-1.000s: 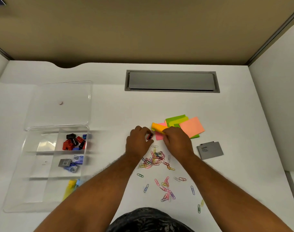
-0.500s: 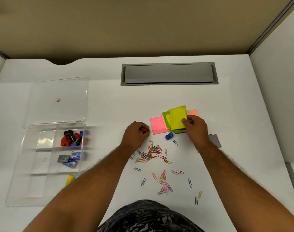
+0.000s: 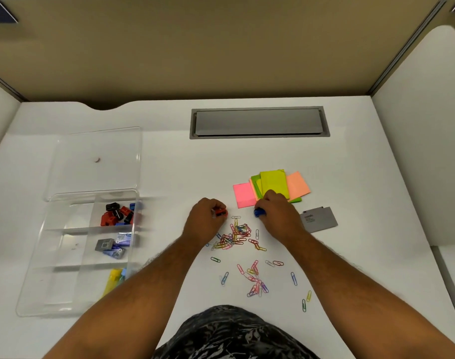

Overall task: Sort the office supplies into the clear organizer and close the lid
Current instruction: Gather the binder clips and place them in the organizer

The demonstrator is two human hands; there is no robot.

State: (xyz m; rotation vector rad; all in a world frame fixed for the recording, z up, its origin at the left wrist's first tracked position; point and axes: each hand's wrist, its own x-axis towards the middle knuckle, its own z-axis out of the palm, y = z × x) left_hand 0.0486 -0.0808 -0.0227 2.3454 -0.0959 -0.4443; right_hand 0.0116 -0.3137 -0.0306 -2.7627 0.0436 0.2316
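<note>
At the far left of the white bench, I see the clear plastic organizer standing open, its transparent hinged lid folded back flat behind it, so closing is not yet done. Its far compartment already holds a heap of small red, black and blue plastic sharpeners; the middle one holds a few small grey and blue boxes, staples by my guess; the near one shows yellow and blue sticks that I cannot identify. Moving right, the left hand has its fingers curled round a small red sharpener, held just above or on the bench, I cannot tell which. Below and between the two hands lies a wide scatter of coloured wire paper clips, none of them yet sorted. The right hand pinches a small blue sharpener at its fingertips, right beside a fanned pile of pink, green, yellow and orange sticky-note pads, which sit loose on the bench. Farthest right, a flat grey card-like case lies by the right wrist. I judge the job somewhat under halfway: these two sharpeners go in next, then clips, notes, the grey case and the lid.
</note>
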